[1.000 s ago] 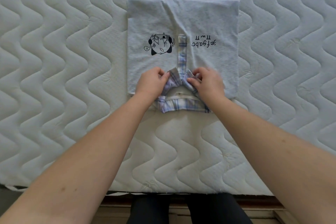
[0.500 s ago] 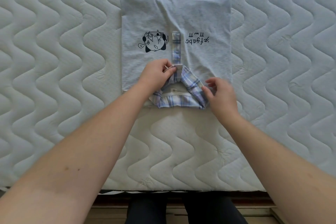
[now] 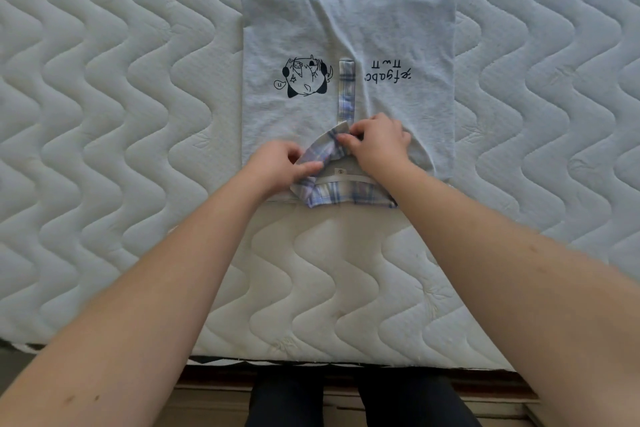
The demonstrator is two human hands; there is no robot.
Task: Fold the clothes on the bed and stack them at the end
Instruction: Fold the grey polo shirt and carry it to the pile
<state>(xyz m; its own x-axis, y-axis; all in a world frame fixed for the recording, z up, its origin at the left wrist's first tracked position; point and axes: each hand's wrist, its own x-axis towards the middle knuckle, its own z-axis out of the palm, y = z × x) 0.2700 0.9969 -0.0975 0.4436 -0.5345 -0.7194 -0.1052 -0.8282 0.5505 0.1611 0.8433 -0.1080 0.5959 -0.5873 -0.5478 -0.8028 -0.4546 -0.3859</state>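
Note:
A light grey folded shirt (image 3: 398,31) lies flat on the mattress, collar toward me, with a black cartoon print and upside-down lettering on its front. Its plaid blue-and-white collar (image 3: 343,196) and placket strip sit at the near edge. My left hand (image 3: 277,166) pinches the left collar flap. My right hand (image 3: 379,144) pinches the collar tip at the base of the placket. Both hands rest on the shirt. Only this one garment is in view.
The white quilted mattress (image 3: 121,114) fills the view on all sides of the shirt. Its near edge (image 3: 311,359) runs along the bottom, with a wooden bed frame and my dark-clad legs below it.
My right hand moved from the right side of the collar up to the collar tip at the placket. My left hand slid down from the tip to the left collar flap.

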